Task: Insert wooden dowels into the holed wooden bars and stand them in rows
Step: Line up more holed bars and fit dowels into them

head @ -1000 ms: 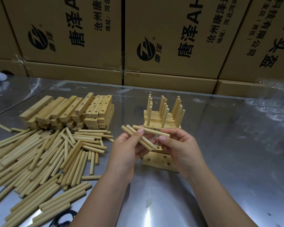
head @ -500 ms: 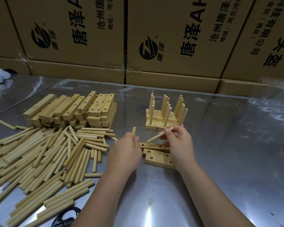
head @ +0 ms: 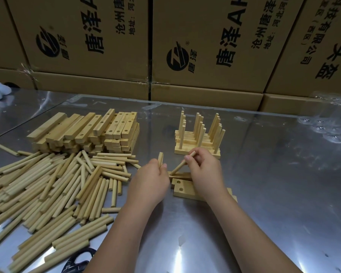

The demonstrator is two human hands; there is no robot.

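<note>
Pale, smooth, straight wooden dowel

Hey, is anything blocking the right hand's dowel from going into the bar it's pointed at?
Nothing visible does. The right hand holds the dowel tilted, its lower tip at the left end of the bar. The left hand, holding a spare dowel, sits beside it, not across.

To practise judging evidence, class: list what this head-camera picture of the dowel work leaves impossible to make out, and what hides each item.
Head view:
- Whether the tilted dowel in the right hand sits in a hole of the far bar: the left hand overlaps that end.
- How many dowels the left hand grips besides the upright dowel: its fingers cover them.
- The scissors: cut off by the bottom edge.
</note>
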